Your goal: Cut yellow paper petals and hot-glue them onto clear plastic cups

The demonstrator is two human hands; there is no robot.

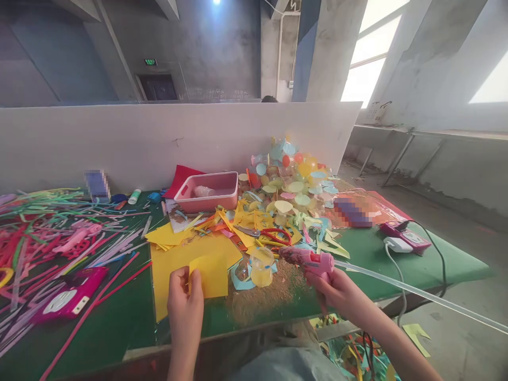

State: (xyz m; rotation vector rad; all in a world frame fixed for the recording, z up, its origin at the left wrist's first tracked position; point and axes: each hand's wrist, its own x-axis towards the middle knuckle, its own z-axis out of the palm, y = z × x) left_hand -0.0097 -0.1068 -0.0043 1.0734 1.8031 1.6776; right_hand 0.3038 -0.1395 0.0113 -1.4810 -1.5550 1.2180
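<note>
A square of yellow paper [213, 278] is pinched between the thumb and fingers of my left hand [186, 296], just over the table's front edge. My right hand [331, 288] grips a pink hot glue gun [317, 260] whose dark, dirty nozzle points left. A long clear glue stick [397, 287] runs out of its back to the right. Between my hands lies a small clear and yellow round piece [262, 267] on a scrap of light blue paper [241, 276]. Behind it rest scissors with red handles [275, 235], blades to the left, on yellow paper scraps.
A pink plastic bin [226, 201] stands at the back, beside a heap of round paper-topped pieces [296, 188]. Colourful straws and strips [79, 233] cover the left side, with a magenta power strip [71, 296]. Another power strip [408, 237] with cords sits right. Paper scraps litter the floor.
</note>
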